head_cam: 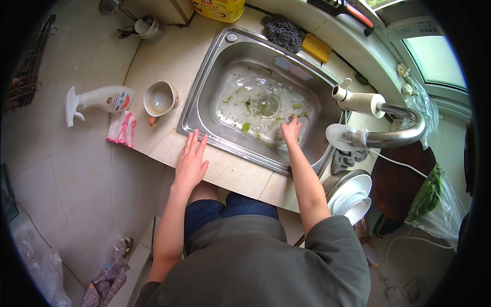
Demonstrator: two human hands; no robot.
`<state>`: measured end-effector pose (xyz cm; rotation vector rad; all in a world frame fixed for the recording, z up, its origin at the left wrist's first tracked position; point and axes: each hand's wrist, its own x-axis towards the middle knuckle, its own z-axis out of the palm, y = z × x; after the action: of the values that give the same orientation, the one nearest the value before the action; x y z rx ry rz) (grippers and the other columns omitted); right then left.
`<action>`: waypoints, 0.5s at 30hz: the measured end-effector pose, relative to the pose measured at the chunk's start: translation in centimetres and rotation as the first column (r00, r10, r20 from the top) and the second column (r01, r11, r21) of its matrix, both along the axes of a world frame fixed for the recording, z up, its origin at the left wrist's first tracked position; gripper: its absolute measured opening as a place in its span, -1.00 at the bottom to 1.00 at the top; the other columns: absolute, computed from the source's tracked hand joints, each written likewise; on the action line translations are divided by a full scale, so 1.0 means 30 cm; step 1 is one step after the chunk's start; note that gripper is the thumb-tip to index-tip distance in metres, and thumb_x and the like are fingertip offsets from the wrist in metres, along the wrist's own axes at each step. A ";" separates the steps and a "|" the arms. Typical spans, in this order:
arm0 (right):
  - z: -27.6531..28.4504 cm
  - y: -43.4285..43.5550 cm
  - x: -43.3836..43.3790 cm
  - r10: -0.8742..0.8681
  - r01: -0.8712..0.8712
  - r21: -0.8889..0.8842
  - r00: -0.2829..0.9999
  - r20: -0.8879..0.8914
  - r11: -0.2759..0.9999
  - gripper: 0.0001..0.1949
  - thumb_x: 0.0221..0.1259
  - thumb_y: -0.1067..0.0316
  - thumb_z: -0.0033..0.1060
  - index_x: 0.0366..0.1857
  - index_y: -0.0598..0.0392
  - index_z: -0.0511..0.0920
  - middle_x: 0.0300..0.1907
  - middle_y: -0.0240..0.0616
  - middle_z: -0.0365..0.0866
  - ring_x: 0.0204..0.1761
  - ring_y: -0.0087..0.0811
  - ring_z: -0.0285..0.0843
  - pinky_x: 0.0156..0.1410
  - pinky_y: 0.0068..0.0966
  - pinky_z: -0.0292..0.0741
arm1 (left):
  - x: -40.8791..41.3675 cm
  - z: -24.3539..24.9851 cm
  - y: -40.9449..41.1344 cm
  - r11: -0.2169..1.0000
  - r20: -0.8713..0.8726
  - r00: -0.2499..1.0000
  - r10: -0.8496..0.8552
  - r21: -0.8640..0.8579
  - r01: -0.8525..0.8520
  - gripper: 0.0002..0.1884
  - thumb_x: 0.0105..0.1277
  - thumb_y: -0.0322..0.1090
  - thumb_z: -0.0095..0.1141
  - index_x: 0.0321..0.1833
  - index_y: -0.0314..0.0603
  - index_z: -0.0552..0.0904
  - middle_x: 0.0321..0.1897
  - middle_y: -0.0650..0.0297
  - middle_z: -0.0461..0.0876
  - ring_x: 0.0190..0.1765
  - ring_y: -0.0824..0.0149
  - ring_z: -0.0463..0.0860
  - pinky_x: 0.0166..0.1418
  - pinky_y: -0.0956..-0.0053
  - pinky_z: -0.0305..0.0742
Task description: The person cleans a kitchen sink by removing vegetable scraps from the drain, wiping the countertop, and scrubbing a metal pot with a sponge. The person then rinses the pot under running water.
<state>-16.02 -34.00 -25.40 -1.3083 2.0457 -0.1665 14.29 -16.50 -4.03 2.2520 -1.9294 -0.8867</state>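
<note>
My left hand (191,163) lies flat on the tiled counter edge, its fingertips on the near left rim of the stainless steel sink (238,151). Its fingers are spread and hold nothing. My right hand (291,130) reaches down into the right part of the basin, among scraps of green leaves. Whether its fingers pinch any of them cannot be made out. Shallow water with small floating bits covers the basin floor around the drain (268,105). A green leaf (246,127) lies left of my right hand, and a leafy sprig (304,115) is just beyond its fingers.
A metal faucet (399,124) arches at the right of the sink. White bowls (353,195) stack below it. A mug (159,99), a spray bottle (103,98) and a cloth (121,128) are at left. A dark scrubber (283,33) and yellow sponge (317,47) lie behind the sink.
</note>
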 end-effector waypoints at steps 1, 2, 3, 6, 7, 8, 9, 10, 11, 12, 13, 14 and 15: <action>-0.043 0.004 -0.001 -0.071 0.070 0.025 0.997 0.036 0.997 -0.39 -0.08 0.32 0.24 0.19 0.14 0.36 0.20 0.10 0.31 0.21 0.05 0.37 0.34 -0.19 0.35 | 0.000 0.001 -0.004 1.000 -0.005 1.000 -0.003 -0.004 0.003 -0.18 0.17 -0.37 0.25 0.52 -0.05 0.16 0.56 0.06 -0.04 0.56 0.02 0.03 0.51 0.17 0.16; -0.105 0.012 0.003 -0.141 0.137 0.051 0.988 0.069 0.989 -0.38 -0.09 0.31 0.24 0.19 0.17 0.35 0.20 0.10 0.32 0.20 0.05 0.39 0.33 -0.19 0.37 | 0.000 0.002 -0.007 1.000 -0.010 1.000 -0.004 -0.008 0.004 -0.18 0.17 -0.38 0.25 0.52 -0.05 0.17 0.56 0.06 -0.04 0.56 0.01 0.03 0.51 0.17 0.16; -0.152 0.010 0.018 -0.203 0.194 0.084 0.974 0.105 0.977 -0.37 -0.10 0.31 0.25 0.18 0.20 0.35 0.20 0.10 0.34 0.19 0.05 0.41 0.32 -0.18 0.38 | 0.000 0.002 -0.004 1.000 -0.008 1.000 -0.001 -0.009 0.001 -0.18 0.17 -0.38 0.25 0.52 -0.05 0.17 0.56 0.06 -0.04 0.56 0.01 0.03 0.50 0.17 0.17; -0.125 -0.035 0.149 -0.308 0.254 0.230 0.921 0.239 0.939 -0.31 -0.12 0.45 0.23 0.23 0.23 0.22 -0.09 0.02 0.48 -0.15 -0.27 0.60 -0.31 -0.40 0.57 | 0.002 -0.002 0.006 1.000 -0.009 1.000 0.019 -0.010 -0.019 -0.18 0.17 -0.39 0.25 0.52 -0.05 0.17 0.56 0.07 -0.03 0.56 0.03 0.03 0.50 0.19 0.18; -0.196 -0.060 0.153 -0.297 0.250 0.185 0.907 0.299 0.950 -0.32 -0.12 0.46 0.22 0.23 0.24 0.22 -0.15 -0.01 0.49 -0.17 -0.29 0.59 -0.29 -0.41 0.56 | 0.000 0.003 0.000 1.000 -0.014 1.000 0.013 -0.012 -0.013 -0.18 0.17 -0.39 0.25 0.52 -0.04 0.17 0.56 0.07 -0.03 0.56 0.04 0.03 0.50 0.20 0.19; -0.324 -0.080 0.134 -0.296 0.265 0.135 0.886 0.356 0.955 -0.32 -0.11 0.47 0.20 0.23 0.25 0.22 -0.21 -0.05 0.51 -0.19 -0.31 0.59 -0.28 -0.42 0.55 | 0.000 0.010 -0.014 1.000 -0.022 1.000 -0.010 -0.017 0.010 -0.17 0.17 -0.39 0.26 0.52 -0.04 0.17 0.56 0.08 -0.03 0.56 0.06 0.04 0.50 0.21 0.19; -0.399 -0.083 0.122 -0.286 0.275 0.087 0.865 0.412 0.958 -0.33 -0.11 0.48 0.19 0.23 0.27 0.21 -0.27 -0.08 0.52 -0.21 -0.33 0.58 -0.26 -0.43 0.54 | 0.002 0.010 -0.023 0.999 -0.020 0.999 -0.028 -0.022 0.028 -0.17 0.17 -0.39 0.26 0.52 -0.04 0.17 0.56 0.08 -0.03 0.56 0.06 0.04 0.50 0.21 0.19; -0.340 -0.091 0.174 -0.300 0.313 0.046 0.847 0.438 0.949 -0.40 -0.07 0.47 0.17 0.20 0.25 0.32 -0.27 -0.11 0.59 -0.15 -0.26 0.61 -0.09 -0.36 0.56 | 0.002 0.003 -0.013 1.000 -0.015 1.000 -0.011 -0.020 0.011 -0.17 0.16 -0.39 0.26 0.51 -0.04 0.17 0.56 0.08 -0.03 0.56 0.06 0.03 0.50 0.21 0.19; -0.284 -0.104 0.189 -0.171 0.193 -0.022 0.911 0.374 0.981 -0.43 -0.07 0.44 0.16 0.17 0.22 0.38 -0.18 -0.07 0.59 -0.08 -0.20 0.59 0.00 -0.32 0.53 | 0.002 -0.004 -0.004 1.000 -0.010 1.000 0.003 -0.018 -0.003 -0.17 0.16 -0.39 0.26 0.51 -0.04 0.17 0.56 0.08 -0.03 0.56 0.06 0.03 0.50 0.21 0.19; -0.243 -0.120 0.182 -0.043 0.072 -0.088 0.954 0.297 0.993 -0.46 -0.07 0.42 0.16 0.14 0.20 0.43 -0.08 -0.02 0.58 -0.01 -0.14 0.57 0.10 -0.29 0.49 | 0.000 -0.001 0.000 1.000 -0.013 1.000 0.009 -0.016 -0.009 -0.17 0.16 -0.39 0.26 0.51 -0.04 0.17 0.56 0.08 -0.03 0.56 0.06 0.03 0.50 0.21 0.19; -0.196 -0.138 0.181 0.080 -0.050 -0.145 0.974 0.211 0.988 -0.49 -0.07 0.39 0.16 0.11 0.18 0.49 0.01 0.03 0.57 0.06 -0.08 0.56 0.20 -0.25 0.46 | 0.001 -0.003 0.000 1.000 -0.014 1.000 0.011 -0.014 -0.011 -0.18 0.16 -0.39 0.26 0.51 -0.04 0.17 0.56 0.08 -0.03 0.56 0.06 0.03 0.50 0.21 0.19; -0.104 -0.141 0.196 0.171 -0.146 -0.155 0.973 0.158 0.977 -0.53 -0.03 0.40 0.14 0.09 0.16 0.53 0.07 0.02 0.54 0.06 -0.07 0.53 0.24 -0.28 0.44 | 0.002 -0.006 0.004 1.000 -0.015 1.000 0.022 -0.010 -0.022 -0.18 0.16 -0.39 0.26 0.51 -0.04 0.17 0.56 0.08 -0.03 0.56 0.06 0.03 0.50 0.21 0.19; -0.089 -0.135 0.188 0.266 -0.247 -0.182 0.960 0.085 0.952 -0.50 -0.02 0.38 0.16 0.12 0.17 0.50 0.13 0.03 0.49 0.12 -0.07 0.48 0.27 -0.27 0.43 | 0.001 -0.005 0.002 1.000 -0.016 1.000 0.020 -0.012 -0.020 -0.18 0.16 -0.39 0.26 0.51 -0.04 0.17 0.56 0.08 -0.03 0.56 0.06 0.03 0.50 0.21 0.19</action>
<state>-10.38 -38.05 -28.05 -1.6206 1.7816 -0.2919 14.32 -16.44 -4.18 2.2466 -1.8968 -0.8854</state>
